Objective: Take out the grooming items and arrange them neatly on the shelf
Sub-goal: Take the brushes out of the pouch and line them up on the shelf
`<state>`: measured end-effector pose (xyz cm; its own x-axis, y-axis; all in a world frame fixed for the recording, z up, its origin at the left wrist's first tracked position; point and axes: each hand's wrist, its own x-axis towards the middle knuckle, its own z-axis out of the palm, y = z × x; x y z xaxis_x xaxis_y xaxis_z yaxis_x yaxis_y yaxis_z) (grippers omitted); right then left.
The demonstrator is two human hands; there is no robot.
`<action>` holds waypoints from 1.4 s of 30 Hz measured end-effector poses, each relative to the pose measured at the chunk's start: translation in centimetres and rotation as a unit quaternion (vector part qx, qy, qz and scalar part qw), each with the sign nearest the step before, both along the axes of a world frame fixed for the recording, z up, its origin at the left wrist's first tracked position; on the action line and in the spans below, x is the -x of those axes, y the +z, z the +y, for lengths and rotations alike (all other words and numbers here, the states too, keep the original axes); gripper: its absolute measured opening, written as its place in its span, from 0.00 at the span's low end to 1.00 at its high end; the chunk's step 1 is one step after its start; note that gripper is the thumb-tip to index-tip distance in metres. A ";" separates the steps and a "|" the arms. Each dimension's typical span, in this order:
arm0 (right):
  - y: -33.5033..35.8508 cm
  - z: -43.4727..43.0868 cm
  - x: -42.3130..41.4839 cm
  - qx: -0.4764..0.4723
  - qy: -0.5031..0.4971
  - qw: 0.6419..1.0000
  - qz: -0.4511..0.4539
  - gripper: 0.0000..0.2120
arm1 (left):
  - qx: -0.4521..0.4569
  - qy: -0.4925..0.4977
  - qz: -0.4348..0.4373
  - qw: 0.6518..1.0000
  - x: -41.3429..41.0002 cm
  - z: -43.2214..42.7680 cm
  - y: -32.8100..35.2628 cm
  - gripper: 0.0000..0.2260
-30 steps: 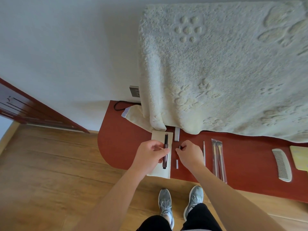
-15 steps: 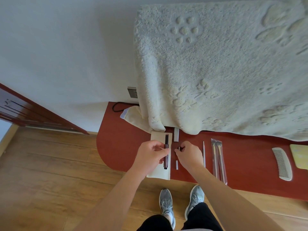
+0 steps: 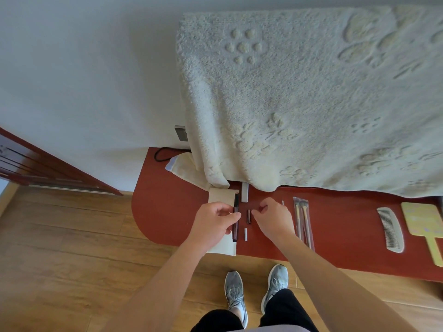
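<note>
My left hand [image 3: 213,224] pinches a long dark brown pencil [image 3: 236,209] and holds it over a flat cream pouch [image 3: 221,196] on the red shelf [image 3: 165,212]. My right hand [image 3: 273,219] has its fingers curled, and its thumb and forefinger touch the right side of a small dark tube [image 3: 249,216] lying on the shelf. Close by are a short white stick [image 3: 245,234], a pale grey bar [image 3: 244,195] and a thin white stick [image 3: 283,202]. Two brushes in a clear sleeve [image 3: 302,219], a white comb [image 3: 390,230] and a yellow hand mirror [image 3: 424,221] lie further right.
A thick cream blanket [image 3: 311,104] hangs down over the back of the shelf. A cream drawstring bag [image 3: 182,166] and a black cord [image 3: 159,154] lie at the back left, below a wall socket [image 3: 181,133]. My shoes [image 3: 256,293] stand on the wooden floor at the shelf's front edge.
The small dark tube now shows on the shelf to the left of my right fingertips; before, my right hand hid most of it. My left hand keeps hold of the pencil.
</note>
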<state>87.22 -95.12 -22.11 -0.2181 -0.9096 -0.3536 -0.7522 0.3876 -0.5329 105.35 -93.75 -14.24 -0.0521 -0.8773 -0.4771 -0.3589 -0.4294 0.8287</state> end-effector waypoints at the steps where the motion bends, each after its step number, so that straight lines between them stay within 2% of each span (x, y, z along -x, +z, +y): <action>1: 0.2 0.0 0.4 0.001 -0.002 1.000 0.002 0.15 | 0.000 -0.003 -0.003 1.000 0.3 0.0 0.0 0.03; 6: 1.2 0.5 3.1 0.009 -0.008 1.000 0.007 0.16 | 0.001 -0.035 -0.031 0.999 2.4 -0.3 -0.3 0.04; 15: 2.7 2.9 8.4 0.010 0.017 1.000 0.006 0.18 | 0.043 -0.079 -0.143 0.986 7.7 -1.2 -2.6 0.07; 20: 3.1 3.9 10.7 0.005 0.027 1.000 0.012 0.15 | 0.051 -0.096 -0.202 0.973 10.3 -1.3 -4.0 0.06; 26: 2.9 4.6 12.6 0.001 0.052 0.998 0.017 0.20 | 0.037 -0.110 -0.261 0.958 11.9 -1.3 -5.9 0.07; 34: 2.2 5.0 14.5 -0.011 0.077 0.996 0.041 0.22 | 0.021 -0.108 -0.295 0.949 12.9 -0.8 -7.4 0.05; 42: 2.0 5.1 15.3 -0.020 0.077 0.996 0.046 0.22 | 0.023 -0.102 -0.297 0.949 13.4 -0.4 -8.0 0.12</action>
